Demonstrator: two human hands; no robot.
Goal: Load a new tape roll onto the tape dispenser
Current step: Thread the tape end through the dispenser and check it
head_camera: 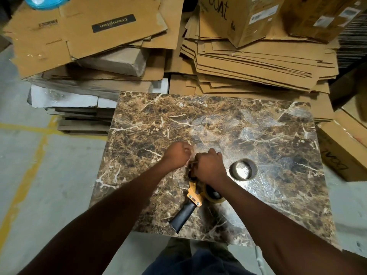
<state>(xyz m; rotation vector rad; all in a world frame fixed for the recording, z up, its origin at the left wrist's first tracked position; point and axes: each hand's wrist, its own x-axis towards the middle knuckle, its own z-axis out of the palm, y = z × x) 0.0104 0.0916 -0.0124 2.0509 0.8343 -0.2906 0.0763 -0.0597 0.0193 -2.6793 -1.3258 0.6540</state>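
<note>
Below me I see first the flattened brown cardboard sheets [248, 62], stacked in big piles on the far side, with some closed brown cardboard boxes [256, 16] on top at the far right. Near to them lies the brown marble-patterned slab [228, 120], which serves as the work surface and rests on the grey concrete floor [49, 175].

On this slab, near its middle, lies the yellow metal tape dispenser with the black handle [193, 196]. Its handle points toward me and its front end points away. A roll of clear packing tape [213, 194] sits on the right side of the dispenser, partly hidden under my right forearm. An empty brown cardboard tape core [243, 169] stands apart on the slab, just to the right of my hands.

My right hand [209, 167] is clenched over the front end of the dispenser and covers it. My left hand [178, 154] is just beside it on the left, with the fingers pinched together. I think they pinch the thin end of the tape, but it is too small to be sure.
</note>
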